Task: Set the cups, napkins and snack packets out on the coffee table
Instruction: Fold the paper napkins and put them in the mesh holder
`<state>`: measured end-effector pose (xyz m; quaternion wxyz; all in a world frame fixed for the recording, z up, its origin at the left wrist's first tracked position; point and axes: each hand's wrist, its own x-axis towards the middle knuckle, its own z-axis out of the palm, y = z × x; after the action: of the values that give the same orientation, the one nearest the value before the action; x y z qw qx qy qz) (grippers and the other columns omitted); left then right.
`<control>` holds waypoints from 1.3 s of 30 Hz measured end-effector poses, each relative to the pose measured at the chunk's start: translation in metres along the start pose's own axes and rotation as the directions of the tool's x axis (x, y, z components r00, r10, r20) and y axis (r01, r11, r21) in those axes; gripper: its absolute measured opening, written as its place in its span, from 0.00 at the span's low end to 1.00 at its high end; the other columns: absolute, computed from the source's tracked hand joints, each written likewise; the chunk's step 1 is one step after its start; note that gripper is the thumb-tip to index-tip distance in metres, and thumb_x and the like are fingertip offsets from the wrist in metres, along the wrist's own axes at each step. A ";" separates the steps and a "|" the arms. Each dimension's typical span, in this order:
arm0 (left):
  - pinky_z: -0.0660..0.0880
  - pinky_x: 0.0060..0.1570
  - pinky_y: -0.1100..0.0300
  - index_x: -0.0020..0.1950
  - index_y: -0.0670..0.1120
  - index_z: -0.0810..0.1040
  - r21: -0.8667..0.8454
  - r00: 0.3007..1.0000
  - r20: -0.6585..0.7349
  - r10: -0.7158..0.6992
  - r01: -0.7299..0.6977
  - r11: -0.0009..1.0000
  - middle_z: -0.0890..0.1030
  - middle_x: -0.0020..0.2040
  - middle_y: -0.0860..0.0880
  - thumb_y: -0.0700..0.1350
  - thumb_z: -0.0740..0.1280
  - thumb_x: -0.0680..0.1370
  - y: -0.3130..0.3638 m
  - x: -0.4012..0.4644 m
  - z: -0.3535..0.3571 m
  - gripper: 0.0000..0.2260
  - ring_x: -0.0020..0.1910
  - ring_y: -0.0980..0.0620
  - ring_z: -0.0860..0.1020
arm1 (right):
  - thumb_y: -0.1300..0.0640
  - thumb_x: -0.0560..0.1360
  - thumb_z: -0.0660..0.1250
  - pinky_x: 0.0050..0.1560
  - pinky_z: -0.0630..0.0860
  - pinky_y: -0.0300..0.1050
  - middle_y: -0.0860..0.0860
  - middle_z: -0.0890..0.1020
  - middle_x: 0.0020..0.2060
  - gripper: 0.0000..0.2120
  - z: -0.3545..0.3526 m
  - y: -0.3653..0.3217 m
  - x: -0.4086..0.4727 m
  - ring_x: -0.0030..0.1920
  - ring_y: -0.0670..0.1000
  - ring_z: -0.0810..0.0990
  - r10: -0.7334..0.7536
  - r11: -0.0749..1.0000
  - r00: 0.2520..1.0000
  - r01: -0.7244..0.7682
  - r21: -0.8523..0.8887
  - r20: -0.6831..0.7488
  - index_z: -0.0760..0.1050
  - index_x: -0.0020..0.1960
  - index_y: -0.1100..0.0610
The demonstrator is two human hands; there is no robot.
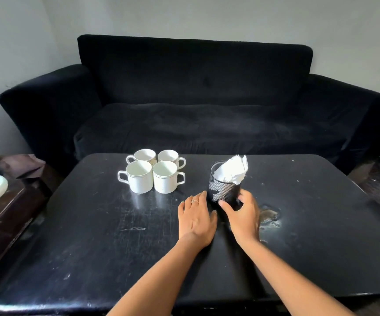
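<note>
Progress: four cups (151, 171) and the napkins (231, 169) stand on the coffee table (81, 236); no snack packets in view, so that step appears left.
Cups: white glazed, cylindrical, handled; clustered two by two, far left of centre.
Napkin holder (223, 190): black mesh cylinder, upright, right of the cups; white paper napkins protrude.
Left hand (195, 216): fingers straight, relaxed, flat beside the holder's base.
Right hand (243, 213): curled round the holder's near side, holding it.
Table: black, glossy, scuffed, chipped at right.
</note>
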<state>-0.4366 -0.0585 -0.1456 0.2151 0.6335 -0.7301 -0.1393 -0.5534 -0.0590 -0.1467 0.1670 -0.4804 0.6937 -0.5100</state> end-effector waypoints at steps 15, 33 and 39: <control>0.36 0.74 0.48 0.78 0.45 0.46 0.046 0.984 -0.113 -0.135 0.141 0.989 0.47 0.79 0.47 0.54 0.50 0.79 0.005 0.003 0.018 0.30 0.78 0.49 0.43 | 0.45 0.67 0.74 0.57 0.69 0.51 0.50 0.81 0.52 0.25 0.046 -0.003 0.041 0.55 0.54 0.77 -0.106 0.977 0.994 0.097 -0.192 -0.035 0.73 0.58 0.56; 0.37 0.74 0.45 0.78 0.45 0.46 0.110 0.987 -0.061 -0.148 0.154 0.982 0.48 0.79 0.47 0.56 0.47 0.80 0.007 0.005 0.019 0.30 0.78 0.47 0.43 | 0.39 0.65 0.72 0.53 0.66 0.50 0.47 0.80 0.45 0.27 0.073 -0.004 0.075 0.53 0.54 0.74 -0.147 0.944 0.989 0.134 -0.301 -0.021 0.71 0.55 0.54; 0.37 0.74 0.45 0.78 0.45 0.46 0.109 0.987 -0.053 -0.154 0.159 0.981 0.48 0.79 0.47 0.56 0.47 0.80 0.005 0.006 0.020 0.30 0.78 0.46 0.43 | 0.37 0.63 0.72 0.52 0.66 0.50 0.47 0.80 0.43 0.27 0.076 -0.004 0.076 0.53 0.54 0.74 -0.142 0.942 0.990 0.132 -0.307 -0.011 0.71 0.53 0.54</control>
<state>-0.4512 -0.0649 -0.1602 0.1836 0.7031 -0.6796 -0.1002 -0.5335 -0.1643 -0.1557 0.0432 -0.5389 0.7318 -0.4148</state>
